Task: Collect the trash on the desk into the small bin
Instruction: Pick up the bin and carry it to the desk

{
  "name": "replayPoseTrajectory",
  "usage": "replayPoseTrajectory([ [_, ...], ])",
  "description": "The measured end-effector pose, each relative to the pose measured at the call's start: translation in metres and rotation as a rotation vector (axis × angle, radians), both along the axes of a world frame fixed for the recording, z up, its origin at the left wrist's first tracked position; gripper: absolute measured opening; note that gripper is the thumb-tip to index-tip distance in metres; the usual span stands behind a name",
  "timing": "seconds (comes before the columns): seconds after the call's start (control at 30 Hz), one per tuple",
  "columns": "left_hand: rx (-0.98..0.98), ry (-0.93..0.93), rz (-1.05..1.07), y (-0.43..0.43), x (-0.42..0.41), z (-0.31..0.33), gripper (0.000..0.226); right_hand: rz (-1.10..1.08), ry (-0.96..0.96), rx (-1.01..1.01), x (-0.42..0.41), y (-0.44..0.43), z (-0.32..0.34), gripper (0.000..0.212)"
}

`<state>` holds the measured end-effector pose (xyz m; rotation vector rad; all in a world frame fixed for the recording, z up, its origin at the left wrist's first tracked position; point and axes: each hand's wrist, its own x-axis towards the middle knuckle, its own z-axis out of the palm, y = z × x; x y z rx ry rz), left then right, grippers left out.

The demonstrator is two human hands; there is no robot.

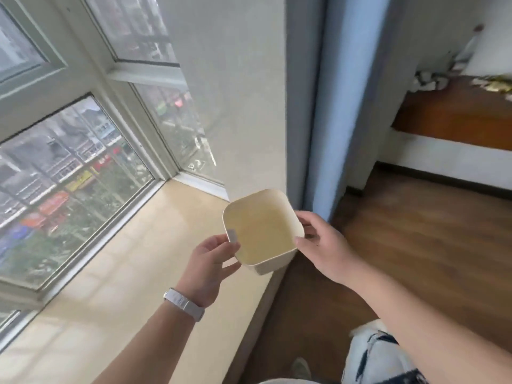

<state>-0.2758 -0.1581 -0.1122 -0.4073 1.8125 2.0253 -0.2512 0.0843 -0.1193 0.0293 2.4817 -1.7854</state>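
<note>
From the head camera we see the small bin (263, 231) at the outer edge of the window sill (133, 273), though we cannot tell whether it rests there. Our left hand (210, 261) grips its left rim, and our right hand (321, 245) pinches its right rim.

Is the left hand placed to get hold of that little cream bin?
Probably yes: the left hand holds the bin at its near corner, the right hand grips the opposite rim, and nothing stands between.
</note>
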Motion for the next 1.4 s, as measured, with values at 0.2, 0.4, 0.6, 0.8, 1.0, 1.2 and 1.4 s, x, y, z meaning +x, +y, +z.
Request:
replayPoseTrajectory([
  [0.2, -0.015, 0.012, -0.21, 0.087, -0.033, 0.01, 0.029, -0.206, 0.014, -0.068, 0.012, 0.075, 0.001, 0.043],
  [0.4, -0.01, 0.024, -0.441, 0.154, -0.057, 0.016, 0.023, -0.377, -0.015, -0.088, 0.033, 0.125, 0.003, 0.043],
  [0.6, 0.04, -0.02, -0.647, 0.202, -0.079, 0.01, 0.025, -0.519, -0.041, -0.066, 0.043, 0.155, 0.007, 0.043],
  [0.8, 0.059, -0.056, -0.749, 0.241, -0.116, 0.003, 0.044, -0.647, -0.073, 0.022, 0.028, 0.179, 0.007, 0.046],
  [1.0, 0.092, 0.027, -0.84, 0.281, -0.172, 0.013, 0.031, -0.759, -0.05, 0.03, -0.011, 0.197, 0.017, 0.047],
  [1.2, 0.112, 0.0, -0.895, 0.316, -0.219, -0.003, 0.018, -0.851, -0.067, 0.061, -0.049, 0.217, 0.024, 0.048],
  [1.4, 0.156, -0.064, -0.971, 0.36, -0.248, -0.016, 0.015, -0.965, -0.076, 0.074, -0.069, 0.238, 0.025, 0.044],
])
